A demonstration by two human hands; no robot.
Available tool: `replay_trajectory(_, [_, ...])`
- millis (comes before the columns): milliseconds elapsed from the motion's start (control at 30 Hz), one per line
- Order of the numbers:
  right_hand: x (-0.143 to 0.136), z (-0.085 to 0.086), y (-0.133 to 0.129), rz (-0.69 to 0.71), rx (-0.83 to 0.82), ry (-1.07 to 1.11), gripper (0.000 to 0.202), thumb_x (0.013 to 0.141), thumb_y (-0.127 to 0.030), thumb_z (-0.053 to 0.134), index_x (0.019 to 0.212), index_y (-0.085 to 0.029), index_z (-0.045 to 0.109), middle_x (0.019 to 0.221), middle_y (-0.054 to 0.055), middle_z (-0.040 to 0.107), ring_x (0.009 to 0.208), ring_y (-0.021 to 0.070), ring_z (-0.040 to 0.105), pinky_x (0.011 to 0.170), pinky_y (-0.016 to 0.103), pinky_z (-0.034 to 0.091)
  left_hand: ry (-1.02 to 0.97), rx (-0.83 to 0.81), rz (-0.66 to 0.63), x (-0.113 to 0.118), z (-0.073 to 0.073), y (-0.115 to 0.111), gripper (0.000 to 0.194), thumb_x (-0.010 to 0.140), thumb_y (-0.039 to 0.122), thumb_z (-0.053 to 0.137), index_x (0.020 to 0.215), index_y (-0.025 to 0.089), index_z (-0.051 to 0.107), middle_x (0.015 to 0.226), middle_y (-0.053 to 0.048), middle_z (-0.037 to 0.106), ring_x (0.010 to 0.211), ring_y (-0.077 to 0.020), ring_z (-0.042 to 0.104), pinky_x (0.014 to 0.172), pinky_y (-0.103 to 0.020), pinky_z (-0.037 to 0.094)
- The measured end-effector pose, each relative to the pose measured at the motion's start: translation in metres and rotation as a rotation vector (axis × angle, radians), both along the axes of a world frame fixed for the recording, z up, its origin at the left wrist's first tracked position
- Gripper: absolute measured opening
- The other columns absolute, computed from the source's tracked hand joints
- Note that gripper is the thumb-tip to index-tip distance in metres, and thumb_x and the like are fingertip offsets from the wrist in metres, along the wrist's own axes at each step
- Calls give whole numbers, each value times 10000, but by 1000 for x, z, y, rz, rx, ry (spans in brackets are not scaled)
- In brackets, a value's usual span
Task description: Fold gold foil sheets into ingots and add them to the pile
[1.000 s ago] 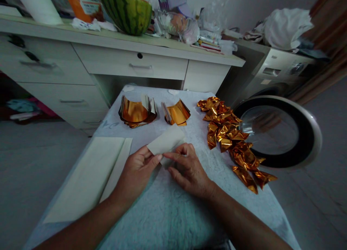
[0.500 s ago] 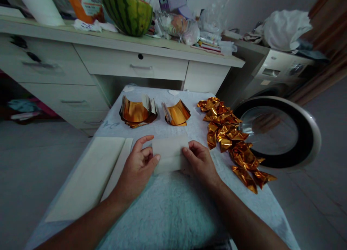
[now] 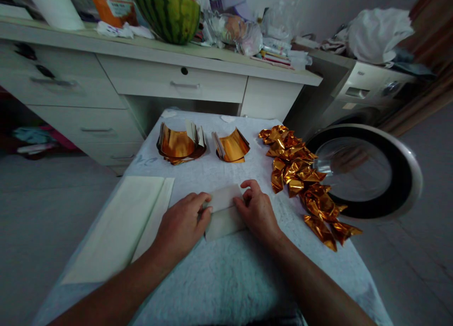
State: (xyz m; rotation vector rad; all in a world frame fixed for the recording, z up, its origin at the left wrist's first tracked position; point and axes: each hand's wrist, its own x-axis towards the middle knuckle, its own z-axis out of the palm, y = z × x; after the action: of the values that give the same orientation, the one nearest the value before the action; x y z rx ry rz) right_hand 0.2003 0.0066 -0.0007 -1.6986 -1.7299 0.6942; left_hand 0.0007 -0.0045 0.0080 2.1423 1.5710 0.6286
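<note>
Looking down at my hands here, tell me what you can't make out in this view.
- Head view, hidden: the underside of the small white paper, by its upper face.
- Head view, hidden: most fingers of the left hand, by that hand's back.
- Head view, cut off: part of the watermelon, by the upper edge.
- Head view, too small and blurred: fine print on the orange package.
- Head view, hidden: the lower front of the washing machine, behind its open door.

Left forearm [image 3: 120, 288] slanted in from near the table [image 3: 226, 279]'s left edge, left hand [image 3: 186, 220] knuckles up, thumb and forefinger pinching, right forearm [image 3: 314, 276] angled from the right edge, right hand [image 3: 257, 213] bent-fingered, thumb pointing inward
</note>
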Motion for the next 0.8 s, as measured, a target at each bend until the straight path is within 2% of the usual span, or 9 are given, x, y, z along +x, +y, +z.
replay_trajectory(100, [-1, 0, 0, 11, -12, -44, 253, 806, -216, 559, 1042, -220, 470, 571, -92, 476, 523, 144, 500, 528, 241, 290, 33, 177, -46, 0, -6, 1, 185, 867, 192, 561, 1027, 217, 651, 917, -46, 588, 880, -235, 585, 785, -382, 492])
replay_trajectory(167, [-1, 0, 0, 12, -18, -71, 248, 806, -212, 561, 1039, -222, 478, 568, -90, 476, 516, 144, 493, 519, 242, 276, 20, 236, -152, 1, -12, 3, 240, 867, 116, 535, 1030, 234, 666, 961, -48, 604, 918, -228, 569, 810, -379, 502])
replay_trajectory(267, [0, 1, 1, 15, -30, -104, 216, 803, -206, 575, 1005, -228, 502, 560, -86, 475, 510, 140, 482, 515, 242, 264, 26, 223, -319, 3, -17, 5, 362, 859, 10, 465, 1041, 239, 678, 990, -44, 642, 941, -213, 572, 818, -362, 515])
replay_trajectory(333, [4, 2, 1, 35, -44, -93, 173, 812, -220, 585, 971, -229, 517, 562, -82, 494, 514, 136, 486, 520, 238, 274, 35, 203, -368, 4, -19, 5, 399, 846, -18, 453, 1063, 229, 679, 1008, -50, 652, 958, -212, 575, 834, -366, 520])
replay_trajectory(467, [18, 7, 1, 153, -87, 19, 65, 840, -248, 588, 882, -212, 554, 605, -59, 568, 538, 116, 512, 535, 224, 325, 16, 164, -386, 3, -15, 3, 353, 867, 32, 470, 1084, 214, 680, 1036, -65, 647, 962, -217, 576, 865, -387, 528])
replay_trajectory(533, [27, 11, 1, 229, -119, 99, 72, 837, -231, 588, 901, -206, 567, 602, -65, 565, 531, 106, 498, 527, 213, 336, -1, 158, -396, 1, -14, 4, 321, 885, 68, 481, 1099, 211, 674, 1056, -69, 641, 979, -219, 572, 888, -394, 522])
replay_trajectory(633, [38, 17, -1, 380, -178, 168, 147, 829, -145, 535, 949, -200, 600, 651, -60, 562, 564, 98, 494, 533, 203, 358, 1, 150, -412, 0, -16, 5, 363, 879, 55, 483, 1151, 218, 657, 1087, -73, 631, 1000, -223, 561, 889, -393, 517])
replay_trajectory(700, [43, 21, -2, 474, -151, 153, 241, 816, -78, 483, 974, -199, 618, 742, -39, 591, 654, 107, 527, 605, 215, 403, 24, 147, -415, 0, -19, 5, 450, 856, 13, 469, 1197, 245, 648, 1085, -69, 626, 987, -223, 554, 865, -390, 518])
replay_trajectory(800, [45, 24, -3, 531, -79, 93, 348, 790, -14, 439, 1014, -202, 629, 821, -20, 591, 727, 118, 533, 683, 240, 433, 43, 158, -407, 1, -25, 5, 563, 813, -27, 460, 1236, 298, 639, 1081, -61, 608, 987, -221, 543, 856, -387, 509])
